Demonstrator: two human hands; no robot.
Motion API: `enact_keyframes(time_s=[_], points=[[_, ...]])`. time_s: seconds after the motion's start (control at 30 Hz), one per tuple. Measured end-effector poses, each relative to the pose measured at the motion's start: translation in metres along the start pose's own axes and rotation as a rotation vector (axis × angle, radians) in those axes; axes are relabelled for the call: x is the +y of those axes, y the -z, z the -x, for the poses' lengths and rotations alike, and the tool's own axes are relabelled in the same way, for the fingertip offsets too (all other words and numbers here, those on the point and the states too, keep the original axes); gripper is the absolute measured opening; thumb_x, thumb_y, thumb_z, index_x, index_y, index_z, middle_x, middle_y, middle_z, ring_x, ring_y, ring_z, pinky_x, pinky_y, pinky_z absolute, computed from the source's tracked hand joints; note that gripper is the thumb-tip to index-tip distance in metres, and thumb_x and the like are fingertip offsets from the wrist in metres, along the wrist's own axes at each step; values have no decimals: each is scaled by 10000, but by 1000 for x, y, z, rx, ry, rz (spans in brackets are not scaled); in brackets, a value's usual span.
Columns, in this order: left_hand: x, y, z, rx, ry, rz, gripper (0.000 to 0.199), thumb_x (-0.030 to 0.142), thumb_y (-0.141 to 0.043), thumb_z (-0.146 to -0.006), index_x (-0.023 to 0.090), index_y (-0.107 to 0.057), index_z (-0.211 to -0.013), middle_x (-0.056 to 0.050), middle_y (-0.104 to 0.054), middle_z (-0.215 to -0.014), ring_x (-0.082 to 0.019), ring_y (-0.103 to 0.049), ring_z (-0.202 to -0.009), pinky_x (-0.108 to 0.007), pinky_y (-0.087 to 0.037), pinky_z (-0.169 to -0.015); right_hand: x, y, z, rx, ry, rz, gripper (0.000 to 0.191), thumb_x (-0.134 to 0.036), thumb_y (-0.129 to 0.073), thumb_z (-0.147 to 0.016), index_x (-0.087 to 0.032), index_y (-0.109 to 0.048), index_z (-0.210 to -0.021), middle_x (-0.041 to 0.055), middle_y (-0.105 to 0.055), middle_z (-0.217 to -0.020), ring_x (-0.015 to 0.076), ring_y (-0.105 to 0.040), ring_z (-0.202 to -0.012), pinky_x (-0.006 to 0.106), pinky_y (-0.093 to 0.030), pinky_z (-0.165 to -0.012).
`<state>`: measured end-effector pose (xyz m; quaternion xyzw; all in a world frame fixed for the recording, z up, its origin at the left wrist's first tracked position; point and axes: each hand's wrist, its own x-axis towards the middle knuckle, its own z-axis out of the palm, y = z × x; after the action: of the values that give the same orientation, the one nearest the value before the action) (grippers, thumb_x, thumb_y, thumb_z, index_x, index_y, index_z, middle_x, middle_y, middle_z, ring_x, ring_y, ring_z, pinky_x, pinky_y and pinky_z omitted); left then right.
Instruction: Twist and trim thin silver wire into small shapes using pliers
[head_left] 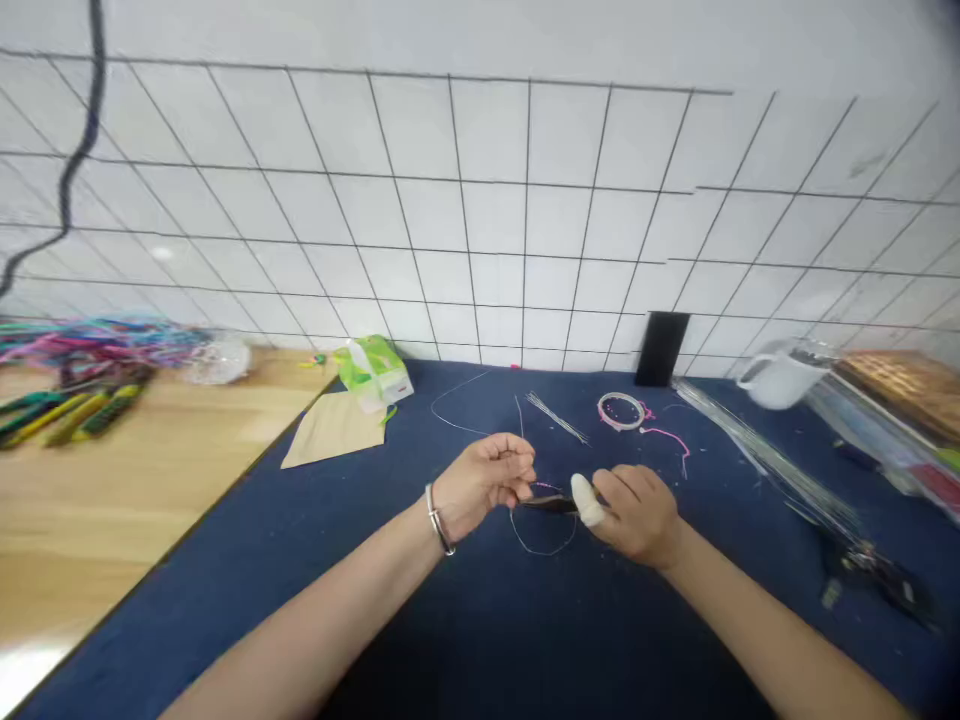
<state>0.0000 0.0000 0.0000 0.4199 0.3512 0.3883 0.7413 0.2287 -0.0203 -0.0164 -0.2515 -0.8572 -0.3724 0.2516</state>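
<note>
My left hand (pixel 495 478), with a silver bangle on its wrist, is closed in a pinch on a thin wire (pixel 541 553). The wire loops out behind the hand and hangs in a curve below it. A short pink and purple strand (pixel 547 486) shows just right of these fingertips. My right hand (pixel 637 510) wears a pale finger cot on one digit and is closed around a slim dark hand tool (pixel 551 503). That tool points left and reaches close to my left fingers; its exact kind is unclear.
A bundle of short wires (pixel 556 416) and a beaded ring (pixel 621 411) with pink cord lie behind my hands. Tissue pack (pixel 375 370) and beige cloth (pixel 335 428) are left. On the right are long wires (pixel 780 460), blurred dark tools (pixel 885 580) and a white mug (pixel 780 375).
</note>
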Motion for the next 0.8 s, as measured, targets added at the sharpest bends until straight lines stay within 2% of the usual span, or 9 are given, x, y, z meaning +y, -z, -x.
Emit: enact_keyframes(time_s=[0.17, 0.37, 0.47, 0.57, 0.8], points=[[1, 3, 1, -14, -22, -32, 222, 250, -637, -751, 135, -525, -904, -11, -607, -699, -78, -606, -533, -131, -429, -426, 1, 0, -2, -12, -25, -54, 237, -190, -587, -788, -209, -542, -1021, 18, -558, -747, 128, -448, -650, 279, -321, -579], [6, 5, 1, 40, -126, -162, 229, 257, -631, -752, 136, -510, -904, -15, -610, -695, -98, -613, -531, -152, -432, -425, -2, -3, -5, -140, -97, -241, 218, -329, -555, -815, -168, -559, -962, 34, -534, -721, 139, -414, -644, 275, -323, -569], [10, 6, 3, 69, -196, -276, 214, 253, -609, -765, 135, -502, -909, -18, -610, -693, -107, -614, -533, -169, -440, -433, -5, -5, -7, -195, -154, -334, 209, -363, -535, -826, -166, -571, -885, 34, -530, -720, 136, -412, -645, 261, -322, -562], [13, 5, 5, 84, -245, -390, 195, 243, -586, -776, 141, -497, -916, -17, -610, -697, -113, -617, -544, -188, -457, -454, -6, -6, -8, -247, -209, -420, 241, -388, -503, -843, -164, -574, -893, 37, -542, -739, 134, -440, -670, 245, -333, -573], [18, 3, 11, 72, -262, -553, 156, 222, -551, -785, 158, -498, -918, 1, -600, -688, -114, -620, -585, -208, -472, -505, -6, -7, -9, -373, -312, -591, 321, -465, -441, -854, -175, -576, -827, 24, -550, -725, 125, -477, -660, 225, -334, -572]])
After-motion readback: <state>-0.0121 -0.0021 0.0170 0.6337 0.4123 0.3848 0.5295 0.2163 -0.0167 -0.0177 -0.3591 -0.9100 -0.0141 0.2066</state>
